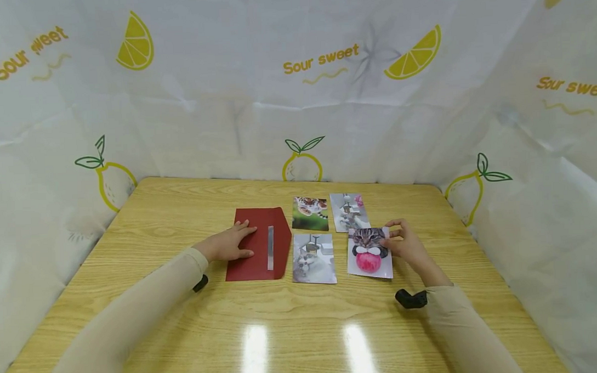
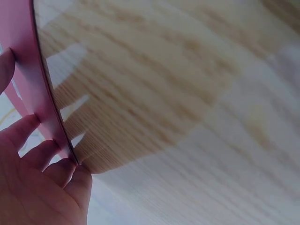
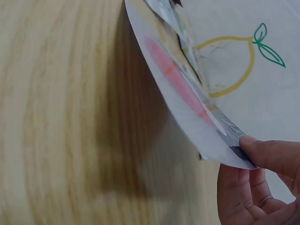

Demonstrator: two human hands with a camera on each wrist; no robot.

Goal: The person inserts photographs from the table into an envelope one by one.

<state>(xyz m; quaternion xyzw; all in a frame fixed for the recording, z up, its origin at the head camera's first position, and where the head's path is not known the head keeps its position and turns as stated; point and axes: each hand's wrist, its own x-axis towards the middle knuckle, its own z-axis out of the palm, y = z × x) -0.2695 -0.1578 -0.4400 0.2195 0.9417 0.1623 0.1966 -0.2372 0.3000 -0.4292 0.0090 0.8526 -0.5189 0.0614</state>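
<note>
A red envelope [image 1: 253,248] with a silvery strip [image 1: 270,248] lies on the table, its pointed flap to the right. My left hand [image 1: 230,244] rests on its left part with the fingers spread; the left wrist view shows fingertips [image 2: 32,119] along its edge. With thumb and fingers, my right hand [image 1: 404,244] pinches the right side of a photo card [image 1: 369,254] of a tabby cat with a pink ball. In the right wrist view that card [image 3: 173,89] tilts up off the wood, casting a shadow.
Left of the held card lies a photo card [image 1: 313,260] of a grey-white cat. Behind are a tiger cub card [image 1: 310,213] and another cat card [image 1: 349,211], whose lower corner the held card overlaps. A white lemon-print cloth [image 1: 217,112] surrounds the wooden table [image 1: 283,319].
</note>
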